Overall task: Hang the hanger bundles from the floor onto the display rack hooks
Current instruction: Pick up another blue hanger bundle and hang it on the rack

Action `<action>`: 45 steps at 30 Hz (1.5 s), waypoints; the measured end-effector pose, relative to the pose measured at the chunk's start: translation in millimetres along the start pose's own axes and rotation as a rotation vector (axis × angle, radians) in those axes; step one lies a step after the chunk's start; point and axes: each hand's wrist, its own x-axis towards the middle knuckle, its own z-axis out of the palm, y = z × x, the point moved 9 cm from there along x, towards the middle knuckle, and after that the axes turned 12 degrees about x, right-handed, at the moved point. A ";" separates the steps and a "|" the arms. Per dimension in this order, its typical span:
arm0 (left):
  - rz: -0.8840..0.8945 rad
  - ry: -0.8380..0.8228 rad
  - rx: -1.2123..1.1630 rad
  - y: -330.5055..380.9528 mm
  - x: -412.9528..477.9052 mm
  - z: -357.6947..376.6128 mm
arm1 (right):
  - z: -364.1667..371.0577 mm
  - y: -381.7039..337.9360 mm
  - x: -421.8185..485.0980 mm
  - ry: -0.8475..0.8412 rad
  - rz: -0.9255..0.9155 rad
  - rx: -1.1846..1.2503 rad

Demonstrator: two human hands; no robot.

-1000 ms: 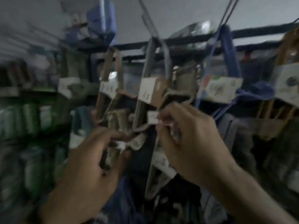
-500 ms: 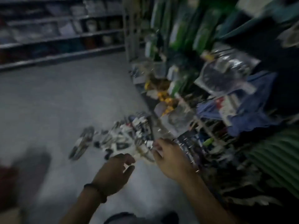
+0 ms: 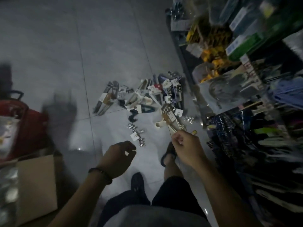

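A pile of hanger bundles (image 3: 147, 95) with white tags lies on the grey tiled floor (image 3: 114, 46), in front of the display rack (image 3: 246, 99) on the right. A small metal-clip bundle (image 3: 136, 133) lies apart, nearer to me. My right hand (image 3: 185, 148) pinches the near end of a tan and cream hanger bundle (image 3: 169, 119) at the pile's front edge. My left hand (image 3: 119, 158) hovers over the floor just below the clip bundle, fingers loosely curled and holding nothing.
A cardboard box (image 3: 36, 182) and a red bag (image 3: 26, 128) stand at the left. Packed goods fill the rack's shelves along the right side. My feet (image 3: 137, 182) stand on the floor right below the hands.
The view swung from the hanging rack down to the floor. Both hands came off the hung bundles and lowered toward the pile; the right hand now holds a bundle's end.
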 end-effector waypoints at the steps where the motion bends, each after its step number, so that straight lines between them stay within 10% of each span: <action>1: -0.003 -0.013 0.003 7.4 21.4 3.5 | -4.1 10.1 21.8 0.004 0.016 -0.001; 21: -0.005 -0.249 0.236 -27.6 596.0 191.9 | 87.8 263.2 543.7 -0.310 0.304 -0.153; 27: -0.299 -0.255 -0.269 -61.2 738.7 275.6 | 90.4 361.2 668.7 0.096 0.461 -0.024; 38: -0.651 -0.267 -0.760 -110.8 816.4 380.8 | 128.0 453.8 745.1 0.060 0.713 0.298; 45: -0.689 -0.267 -0.924 -121.6 795.2 354.0 | 114.7 389.8 743.2 0.032 0.575 0.474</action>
